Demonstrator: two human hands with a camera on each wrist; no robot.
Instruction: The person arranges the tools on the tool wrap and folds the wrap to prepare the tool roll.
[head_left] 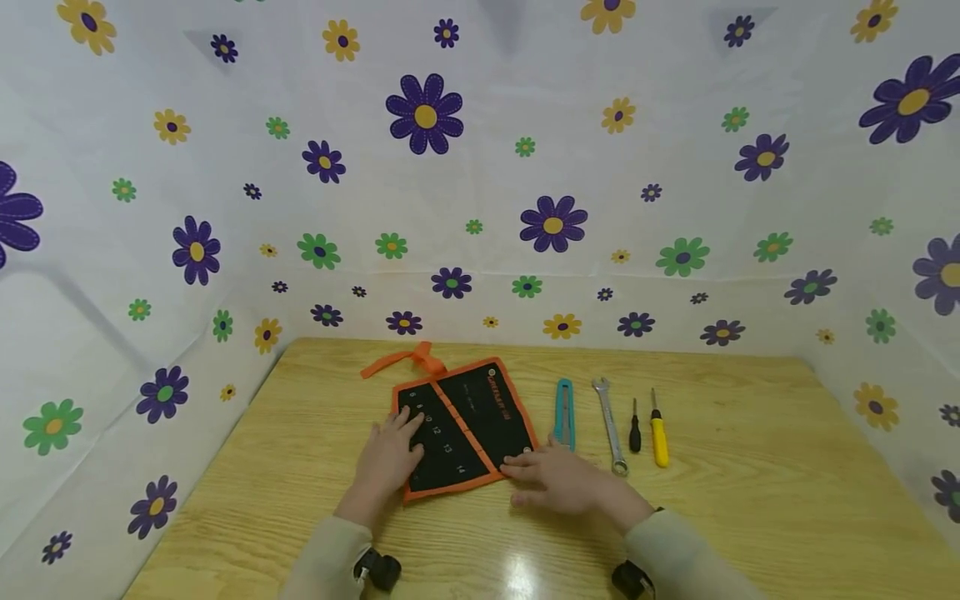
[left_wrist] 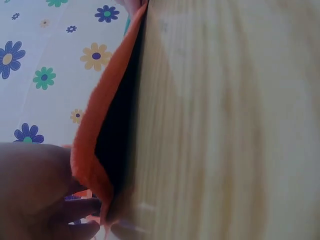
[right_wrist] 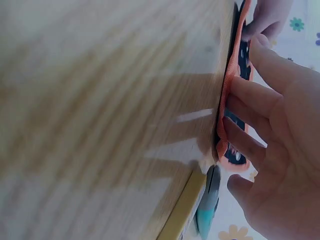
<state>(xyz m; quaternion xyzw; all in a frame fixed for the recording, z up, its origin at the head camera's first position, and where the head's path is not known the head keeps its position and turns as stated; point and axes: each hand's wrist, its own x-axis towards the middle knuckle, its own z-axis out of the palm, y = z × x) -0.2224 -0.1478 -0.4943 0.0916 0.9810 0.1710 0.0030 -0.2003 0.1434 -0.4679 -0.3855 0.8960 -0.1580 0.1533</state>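
Note:
A black fabric tool pouch [head_left: 480, 400] with orange trim lies spread out on the table, numbers such as 10, 12, 13 and 14 printed along its left pocket strip. An orange tie ribbon [head_left: 427, 358] trails from its far edge. My left hand [head_left: 386, 458] rests on the pouch's left side, fingers spread over the edge. At the near right corner, the fairly straight fingers of my right hand [head_left: 558, 479] touch the pouch. The right wrist view shows those fingers [right_wrist: 250, 95] against the orange edge. In the left wrist view the orange border [left_wrist: 90, 135] stands slightly raised beside the left hand [left_wrist: 35, 190].
Right of the pouch lie a teal utility knife [head_left: 565, 408], partly behind my right hand, a combination wrench [head_left: 611, 429], a small black screwdriver [head_left: 635, 433] and a yellow screwdriver [head_left: 659, 437]. A flower-printed white cloth [head_left: 480, 175] hangs behind the wooden table [head_left: 750, 500].

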